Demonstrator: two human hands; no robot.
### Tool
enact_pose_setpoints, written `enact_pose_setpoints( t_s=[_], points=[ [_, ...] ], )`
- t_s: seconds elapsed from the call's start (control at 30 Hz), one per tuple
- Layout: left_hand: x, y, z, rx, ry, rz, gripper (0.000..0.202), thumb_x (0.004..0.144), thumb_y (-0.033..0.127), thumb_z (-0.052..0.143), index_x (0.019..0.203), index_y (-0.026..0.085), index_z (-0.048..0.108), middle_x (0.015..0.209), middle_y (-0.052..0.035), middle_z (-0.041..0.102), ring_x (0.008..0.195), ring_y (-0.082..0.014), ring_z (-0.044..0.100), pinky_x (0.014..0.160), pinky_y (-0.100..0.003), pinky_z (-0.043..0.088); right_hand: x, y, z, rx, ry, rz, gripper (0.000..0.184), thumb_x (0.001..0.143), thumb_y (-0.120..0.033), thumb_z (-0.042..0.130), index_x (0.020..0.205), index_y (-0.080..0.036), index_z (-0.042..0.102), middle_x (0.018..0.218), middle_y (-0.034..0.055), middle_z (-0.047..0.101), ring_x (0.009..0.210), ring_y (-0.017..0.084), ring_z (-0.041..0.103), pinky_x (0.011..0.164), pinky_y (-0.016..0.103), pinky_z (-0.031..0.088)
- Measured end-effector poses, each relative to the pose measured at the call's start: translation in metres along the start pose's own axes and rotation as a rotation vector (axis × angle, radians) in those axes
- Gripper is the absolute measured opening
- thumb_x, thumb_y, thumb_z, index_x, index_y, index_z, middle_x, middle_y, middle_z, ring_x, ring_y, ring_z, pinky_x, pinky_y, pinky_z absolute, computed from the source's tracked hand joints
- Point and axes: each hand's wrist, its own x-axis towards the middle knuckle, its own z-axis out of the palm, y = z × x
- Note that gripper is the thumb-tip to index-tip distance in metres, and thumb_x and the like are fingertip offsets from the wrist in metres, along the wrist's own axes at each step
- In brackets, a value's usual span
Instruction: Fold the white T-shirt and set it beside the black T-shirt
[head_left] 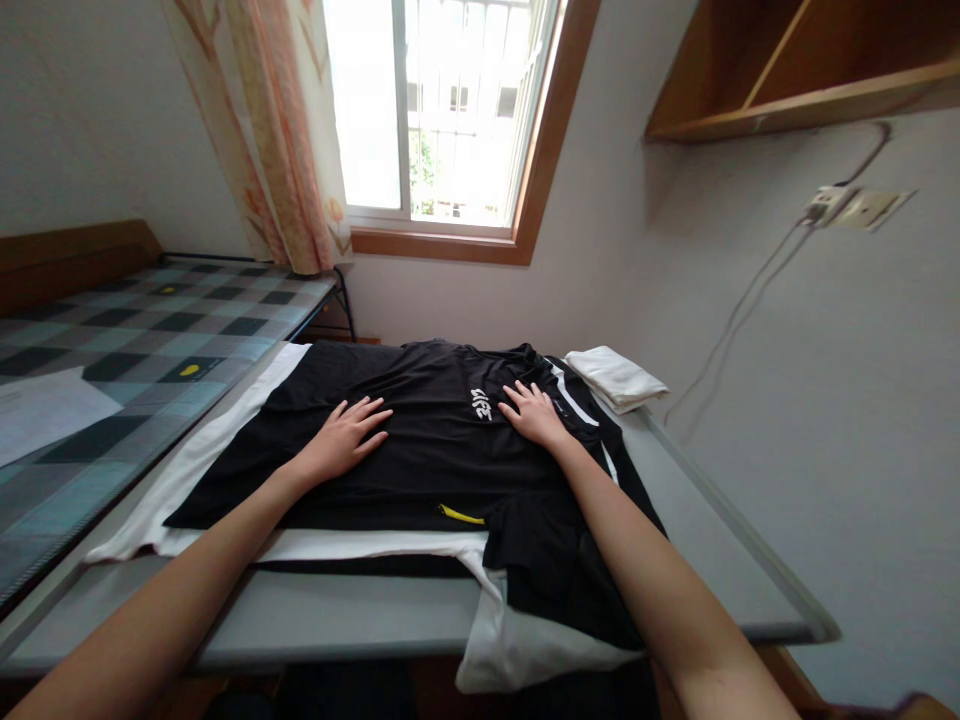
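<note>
A black T-shirt (420,400) with white lettering lies spread out on a grey table (705,520), on top of a white garment (202,450) whose edges stick out at the left and front. My left hand (346,436) rests flat on the shirt's middle, fingers spread. My right hand (534,412) lies flat on the shirt too, just right of the white lettering, fingers apart. Neither hand holds anything. Part of the black shirt and the white garment hangs over the table's front edge.
A folded white cloth (616,377) sits at the table's far right corner. A bed with a checked cover (127,340) stands to the left, a sheet of paper (45,410) on it. Behind are a window, a curtain, a wall shelf and a socket with cable.
</note>
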Motion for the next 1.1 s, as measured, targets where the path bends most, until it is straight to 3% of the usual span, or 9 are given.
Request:
enact_pose_setpoints(
  t_s=[1.1],
  points=[
    [0.0001, 0.0015, -0.0027, -0.013, -0.009, -0.002, 0.052, 0.098, 0.051, 0.034, 0.142, 0.028, 0.050, 0.154, -0.0057, 0.040, 0.144, -0.0271, 0.031, 0.118, -0.054, 0.020, 0.0007, 0.0007, 0.0007, 0.003, -0.003, -0.002, 0.060, 0.099, -0.055, 0.035, 0.151, -0.025, 0.039, 0.159, 0.0080, 0.029, 0.145, 0.035, 0.024, 0.115, 0.049, 0.023]
  ],
)
